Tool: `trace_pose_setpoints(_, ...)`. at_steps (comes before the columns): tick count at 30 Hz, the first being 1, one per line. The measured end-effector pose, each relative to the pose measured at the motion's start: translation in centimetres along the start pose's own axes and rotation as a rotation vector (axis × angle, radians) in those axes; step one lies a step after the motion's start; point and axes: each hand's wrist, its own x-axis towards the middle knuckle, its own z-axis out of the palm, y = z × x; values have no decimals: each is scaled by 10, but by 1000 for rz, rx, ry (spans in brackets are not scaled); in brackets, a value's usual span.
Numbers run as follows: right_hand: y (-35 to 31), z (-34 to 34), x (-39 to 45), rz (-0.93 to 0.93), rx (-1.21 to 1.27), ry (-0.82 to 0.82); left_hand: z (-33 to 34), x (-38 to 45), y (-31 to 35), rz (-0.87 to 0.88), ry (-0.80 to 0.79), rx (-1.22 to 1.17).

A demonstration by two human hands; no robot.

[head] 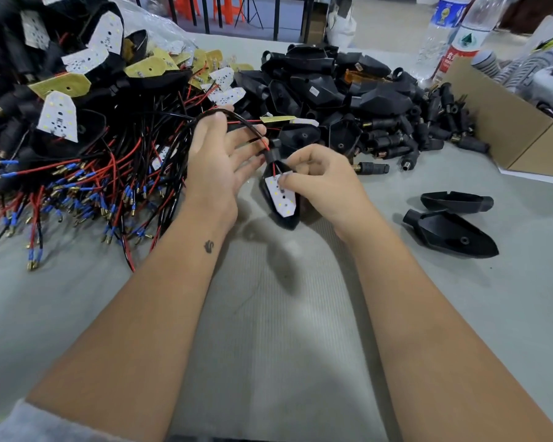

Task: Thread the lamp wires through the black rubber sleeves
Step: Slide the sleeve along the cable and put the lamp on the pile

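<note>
My right hand [320, 180] pinches a white LED board [281, 196] that lies in a black rubber sleeve [283, 215], held just above the table. A red and a black lamp wire [253, 127] run out of the sleeve's narrow neck [273, 148] and loop up over my left hand [219, 164]. The left hand's fingers are spread and fairly straight, and the wires pass between them near the fingertips. A small black collar sits on the wires right above the neck.
A heap of wired LED boards with red and black leads [87, 173] fills the left. Empty black sleeves [326, 87] and connectors [428, 135] are piled at the back. Two loose sleeves [450, 231] lie right of my hands. A cardboard box [505, 129] and bottles [441, 30] stand far right.
</note>
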Motion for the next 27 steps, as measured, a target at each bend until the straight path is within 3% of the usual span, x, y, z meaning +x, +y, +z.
trace_pose_setpoints(5, -1, 1, -3, 13, -129, -188, 1, -4, 1, 41, -72, -100)
trace_pose_setpoints(10, 1, -3, -3, 7, -118, -282, 4, -2, 0, -59, -44, -217)
trace_pose_setpoints(13, 0, -3, -6, -27, -70, -335, 7, -4, -4, -149, -27, -155)
trace_pose_setpoints(16, -3, -5, -8, -42, 84, -296, 13, -9, -9, -201, -76, -24)
trace_pose_setpoints(21, -3, -1, 2, 55, 205, -5, 21, -21, -16, -289, -355, 299)
trace_pose_setpoints(27, -4, 1, 0, 82, 272, 44, 25, -28, -20, -253, -544, 605)
